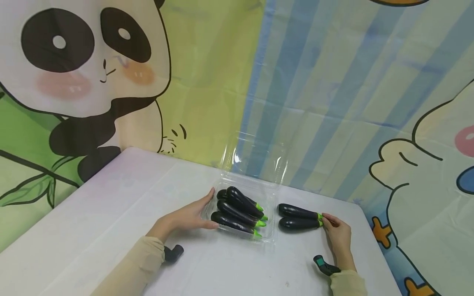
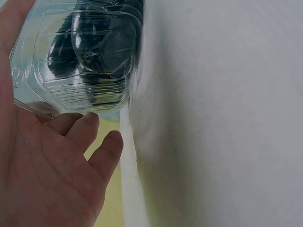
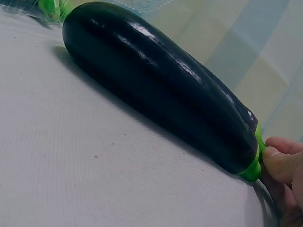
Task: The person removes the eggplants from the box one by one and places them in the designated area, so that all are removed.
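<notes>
A clear plastic clamshell container [image 1: 272, 236] stands on the table with its lid [image 1: 255, 156] raised at the back. Several glossy dark eggplants [image 1: 237, 213] with green stem ends lie inside it, stems to the right. My left hand [image 1: 187, 216] holds the container's left end, thumb along the front and fingers towards the back; its palm [image 2: 57, 165] shows close up in the left wrist view. Right of the container, two more eggplants lie side by side, a farther one [image 1: 296, 211] and a nearer one [image 3: 156, 85]. My right hand [image 1: 338, 236] pinches the farther eggplant's green stem end.
A white-covered table [image 1: 222, 271] bears everything, its back edge against a printed cloth backdrop [image 1: 207, 82] with cartoon animals. Dark wrist devices [image 1: 326, 266] sit at both cuffs.
</notes>
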A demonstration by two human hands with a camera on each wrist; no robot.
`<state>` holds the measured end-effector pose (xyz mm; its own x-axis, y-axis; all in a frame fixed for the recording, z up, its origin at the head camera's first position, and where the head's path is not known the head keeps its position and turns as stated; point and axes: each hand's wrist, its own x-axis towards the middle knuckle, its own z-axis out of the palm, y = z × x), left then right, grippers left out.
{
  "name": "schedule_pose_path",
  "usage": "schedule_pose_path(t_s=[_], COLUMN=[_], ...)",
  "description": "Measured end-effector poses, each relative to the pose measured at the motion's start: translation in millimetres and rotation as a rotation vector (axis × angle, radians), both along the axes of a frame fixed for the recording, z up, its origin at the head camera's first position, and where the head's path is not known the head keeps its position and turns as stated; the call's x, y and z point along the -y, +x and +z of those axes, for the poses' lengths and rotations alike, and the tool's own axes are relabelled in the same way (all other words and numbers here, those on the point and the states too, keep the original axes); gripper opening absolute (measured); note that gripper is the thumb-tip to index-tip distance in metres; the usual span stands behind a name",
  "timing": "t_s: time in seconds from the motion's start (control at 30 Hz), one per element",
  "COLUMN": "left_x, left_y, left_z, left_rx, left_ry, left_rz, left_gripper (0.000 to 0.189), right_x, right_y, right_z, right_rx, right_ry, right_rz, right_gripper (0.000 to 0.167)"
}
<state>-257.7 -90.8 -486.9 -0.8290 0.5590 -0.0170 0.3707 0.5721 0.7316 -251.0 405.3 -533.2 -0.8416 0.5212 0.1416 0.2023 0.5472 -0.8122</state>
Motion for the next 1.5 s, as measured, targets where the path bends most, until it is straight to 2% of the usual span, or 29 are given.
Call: schedule_pose_path(t_s=[0.43,0.6,0.73,0.83,0.97,1.13,1.3,1.4,1.5], left_x=[-0.1,-1.9,-1.5,-0.9,-0.5,2.1,1.8,1.1,0.2], left_y=[2.0,1.6,0.7,0.0,-0.5,-1.7,-2.1,-1.3,-1.0], left_z=[-0.2,1.0,1.0,0.5,-0.2,-2.9,-6.7,-7.3,-4.8], left_rx=[0.007,0.004,0.000,-0.005,-0.005,-0.013,-0.018,-0.013,-0.020], left_ry=[-0.012,-0.013,-0.016,-0.010,-0.007,-0.007,0.006,-0.003,-0.019], left_rz=[0.008,-0.001,-0.003,-0.008,-0.013,-0.005,-0.007,0.001,0.004], left_gripper=[0.122,0.122,0.121,0.120,0.121,0.121,0.121,0.121,0.120], right_x=[6.8,5.1,5.0,7.0,15.8,44.1,84.5,108.6,129.7], right_y=[7.1,11.7,13.8,16.4,21.9,25.5,30.0,32.2,33.7], right_z=[-0.7,0.1,1.6,10.3,33.3,62.6,86.2,93.0,93.3], right_rx=[-0.047,-0.045,-0.033,0.002,0.002,-0.039,-0.057,-0.070,-0.093], right_ry=[0.059,0.037,-0.021,-0.077,-0.117,-0.114,-0.020,0.035,0.077], right_rz=[0.002,-0.003,-0.008,-0.012,0.009,0.140,0.339,0.457,0.538], right_gripper=[0.026,0.029,0.033,0.041,0.047,0.048,0.040,0.035,0.030])
